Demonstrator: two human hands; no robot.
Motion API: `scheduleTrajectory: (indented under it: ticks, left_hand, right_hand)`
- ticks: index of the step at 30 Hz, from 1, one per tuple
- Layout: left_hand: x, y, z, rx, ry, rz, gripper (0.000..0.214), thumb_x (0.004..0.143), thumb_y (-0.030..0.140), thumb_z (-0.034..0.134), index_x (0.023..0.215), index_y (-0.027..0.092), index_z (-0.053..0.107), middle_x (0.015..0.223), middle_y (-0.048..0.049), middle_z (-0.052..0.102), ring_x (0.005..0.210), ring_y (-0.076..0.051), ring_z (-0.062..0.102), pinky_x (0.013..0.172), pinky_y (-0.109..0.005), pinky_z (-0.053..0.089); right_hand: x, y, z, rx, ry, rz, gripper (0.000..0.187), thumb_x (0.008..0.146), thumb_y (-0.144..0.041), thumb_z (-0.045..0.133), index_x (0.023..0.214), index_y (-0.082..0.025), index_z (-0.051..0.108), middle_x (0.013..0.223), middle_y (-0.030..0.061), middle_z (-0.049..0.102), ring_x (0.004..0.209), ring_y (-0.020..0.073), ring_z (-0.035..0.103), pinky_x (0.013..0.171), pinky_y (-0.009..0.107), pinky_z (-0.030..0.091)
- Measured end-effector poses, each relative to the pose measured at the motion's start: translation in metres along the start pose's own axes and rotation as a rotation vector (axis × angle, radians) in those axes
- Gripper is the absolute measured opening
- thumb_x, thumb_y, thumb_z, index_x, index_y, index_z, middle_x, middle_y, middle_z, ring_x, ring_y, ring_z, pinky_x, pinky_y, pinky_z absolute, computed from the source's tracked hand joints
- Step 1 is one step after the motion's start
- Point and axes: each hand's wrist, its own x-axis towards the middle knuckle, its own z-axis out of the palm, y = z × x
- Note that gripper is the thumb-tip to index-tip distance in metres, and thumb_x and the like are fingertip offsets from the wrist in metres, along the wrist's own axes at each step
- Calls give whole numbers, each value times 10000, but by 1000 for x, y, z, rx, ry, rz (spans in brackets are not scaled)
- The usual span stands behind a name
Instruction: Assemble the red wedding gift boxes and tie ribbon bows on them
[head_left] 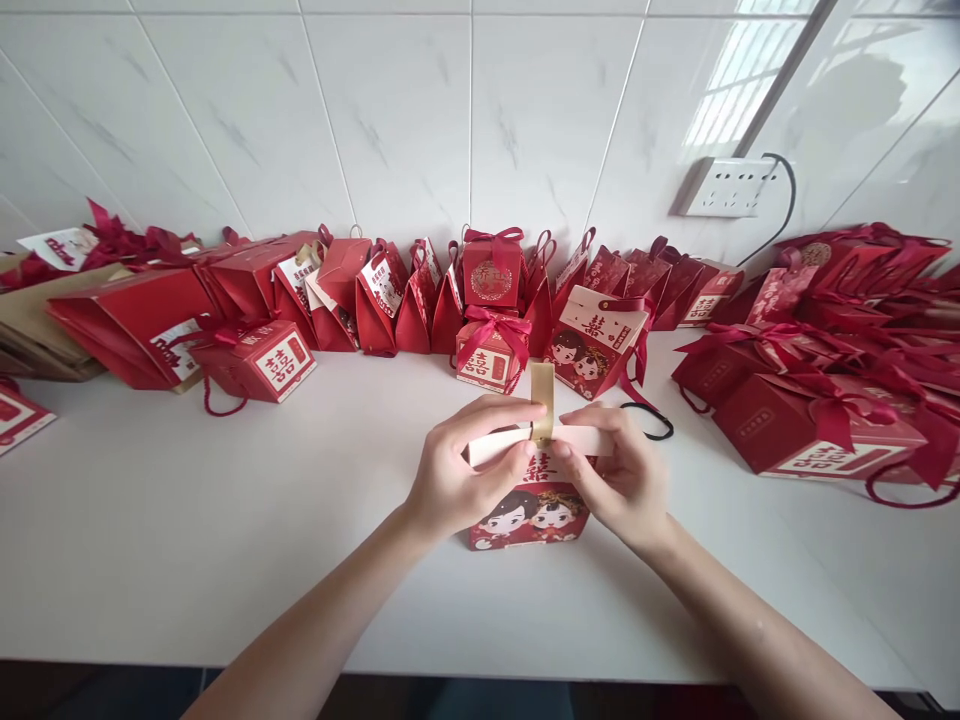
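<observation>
A red and cream gift box [530, 521] with two cartoon figures stands upright on the table in front of me. My left hand [463, 455] pinches the left part of its pale top edge, thumb in front and fingers behind. On the right part of that edge, my right hand [621, 472] is closed in the same way. Between my fingertips a flat gold ribbon [542, 390] sticks up from the middle of the top. The fingers partly cover the upper box. Behind the right hand lies a black loop [651, 421].
Several red gift boxes and bags line the tiled wall, with a small bow-tied box [491, 352] and a cartoon box [592, 345] in front. More boxes [832, 425] pile up at right. A corded box [259, 362] stands left. A socket strip [724, 188] hangs on the wall.
</observation>
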Motion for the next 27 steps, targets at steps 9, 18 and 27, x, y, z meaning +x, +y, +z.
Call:
scheduleTrajectory:
  ticks: [9, 18, 27]
  left_hand:
    - [-1, 2, 1, -105, -36, -299, 114, 776, 279, 660, 797, 171, 629, 688, -3, 640, 610, -111, 594, 540, -188, 471]
    - [-1, 5, 3, -74, -10, -314, 120, 767, 250, 638, 697, 155, 613, 634, 18, 596, 567, -86, 541, 517, -168, 423]
    - [-2, 6, 2, -73, 1, -317, 110, 781, 234, 633, 697, 163, 626, 655, 28, 606, 596, -74, 552, 548, -153, 423]
  right_hand:
    - [13, -10, -5, 408, -190, 484, 304, 784, -473, 636, 677, -189, 610, 657, 6, 551, 550, 105, 467, 496, 242, 364]
    - [13, -8, -3, 470, -169, 418, 207, 785, -393, 659, 767, -188, 672, 706, 3, 626, 569, 97, 526, 495, 206, 389]
    - [14, -9, -4, 460, -169, 388, 151, 796, -314, 640, 749, -175, 675, 662, -9, 601, 511, 68, 468, 460, 190, 353]
